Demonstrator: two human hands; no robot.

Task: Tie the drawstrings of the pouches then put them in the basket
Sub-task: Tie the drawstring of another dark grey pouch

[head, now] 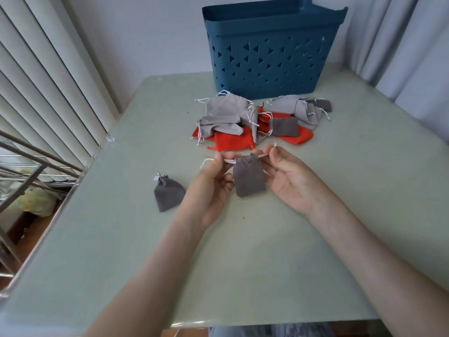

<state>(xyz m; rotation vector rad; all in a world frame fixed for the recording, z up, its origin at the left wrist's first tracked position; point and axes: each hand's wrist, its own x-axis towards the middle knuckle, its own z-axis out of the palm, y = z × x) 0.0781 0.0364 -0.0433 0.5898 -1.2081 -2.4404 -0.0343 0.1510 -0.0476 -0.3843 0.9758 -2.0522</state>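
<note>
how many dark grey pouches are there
4: the held pouch between left hand and right hand; a lone pouch left of them; two in the pile, middle and right end. More may hide underneath.

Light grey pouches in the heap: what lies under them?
Some red pouches stick out from under the light grey pouches, lying on the table. Whether more pouches are buried beneath is hidden by the ones on top.

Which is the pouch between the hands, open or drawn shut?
Drawn shut: the pouch is gathered at its neck, the left hand and right hand pinching its drawstrings outward. Knot: cannot tell.
</note>
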